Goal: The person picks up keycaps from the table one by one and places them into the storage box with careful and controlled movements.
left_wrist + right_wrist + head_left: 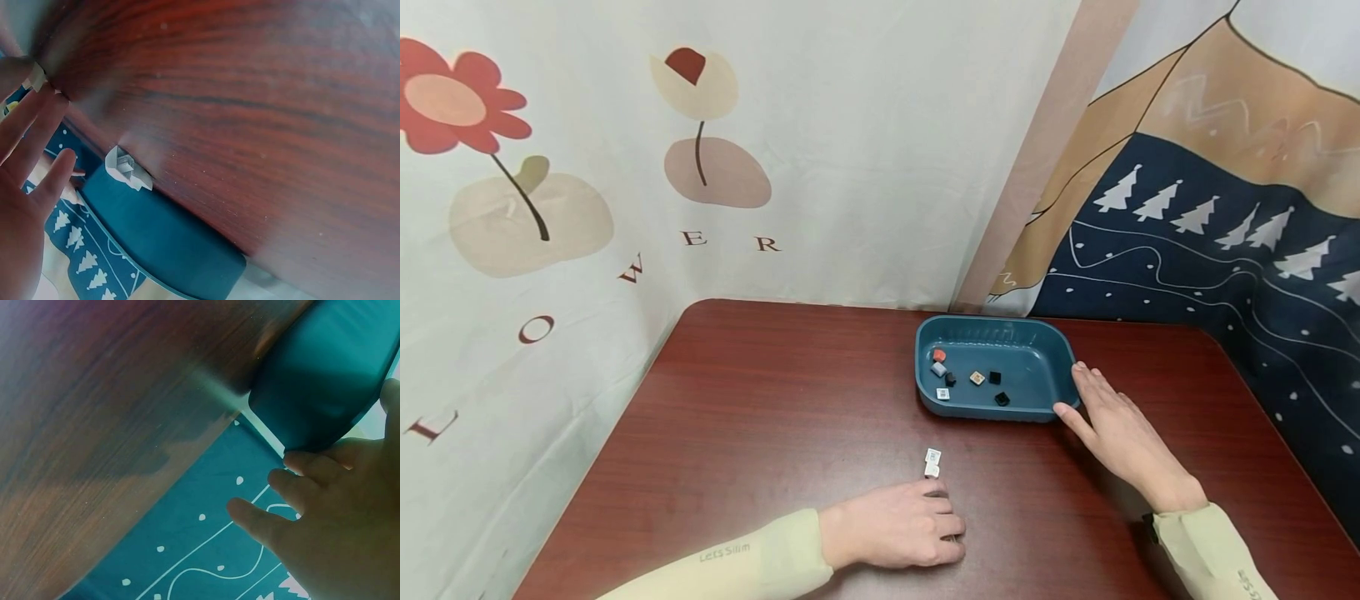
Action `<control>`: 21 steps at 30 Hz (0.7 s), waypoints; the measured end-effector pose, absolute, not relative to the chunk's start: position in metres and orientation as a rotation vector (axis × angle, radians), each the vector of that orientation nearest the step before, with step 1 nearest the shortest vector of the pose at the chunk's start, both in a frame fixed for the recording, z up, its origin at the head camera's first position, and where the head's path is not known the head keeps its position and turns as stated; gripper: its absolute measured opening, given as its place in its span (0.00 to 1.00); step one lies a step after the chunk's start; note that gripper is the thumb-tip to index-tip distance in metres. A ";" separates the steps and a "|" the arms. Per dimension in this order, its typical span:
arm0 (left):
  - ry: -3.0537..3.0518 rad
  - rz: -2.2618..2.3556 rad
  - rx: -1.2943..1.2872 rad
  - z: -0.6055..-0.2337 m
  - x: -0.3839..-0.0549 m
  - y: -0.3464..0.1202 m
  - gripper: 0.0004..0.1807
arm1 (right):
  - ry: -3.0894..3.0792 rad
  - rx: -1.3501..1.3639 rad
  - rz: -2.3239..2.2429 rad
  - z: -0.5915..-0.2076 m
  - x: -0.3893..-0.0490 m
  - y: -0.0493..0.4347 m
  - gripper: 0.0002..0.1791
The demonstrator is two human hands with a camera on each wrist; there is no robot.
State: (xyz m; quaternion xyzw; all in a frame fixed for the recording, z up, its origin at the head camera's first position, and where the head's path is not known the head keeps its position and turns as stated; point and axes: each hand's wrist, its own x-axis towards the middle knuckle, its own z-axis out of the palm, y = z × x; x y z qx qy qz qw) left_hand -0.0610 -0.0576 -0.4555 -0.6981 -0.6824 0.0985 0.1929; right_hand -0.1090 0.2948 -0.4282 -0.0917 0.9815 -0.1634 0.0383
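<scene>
A blue tray stands at the back of the table, with several small keycaps in it: white, orange, pale lavender, tan and black. In front of the tray, two white keycaps lie close together. Palm down beside them is my left hand. In the left wrist view its thumb and a finger pinch a small pale piece, probably a keycap; the head view hides it. My right hand rests with straight fingers against the tray's right side.
The brown table has rounded back corners. Behind it hangs a pale curtain with flowers and letters; a dark blue fabric with white trees hangs along the right side.
</scene>
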 end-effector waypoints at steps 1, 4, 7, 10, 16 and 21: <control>-1.912 0.280 -1.957 -0.455 -0.061 -0.058 0.10 | 3.011 -0.281 -0.501 -0.428 -0.109 0.295 0.49; -1.906 0.303 -1.947 -0.455 -0.061 -0.058 0.10 | 3.010 -0.280 -0.504 -0.428 -0.109 0.295 0.49; -1.897 0.321 -1.938 -0.455 -0.061 -0.058 0.09 | 3.010 -0.278 -0.506 -0.429 -0.109 0.295 0.48; -1.886 0.329 -1.928 -0.456 -0.060 -0.058 0.09 | 3.011 -0.277 -0.508 -0.429 -0.108 0.296 0.49; -1.847 0.302 -1.907 -0.455 -0.061 -0.059 0.10 | 3.017 -0.285 -0.508 -0.429 -0.108 0.296 0.48; -1.809 0.219 -1.871 -0.447 -0.065 -0.059 0.10 | 3.018 -0.286 -0.511 -0.430 -0.108 0.297 0.48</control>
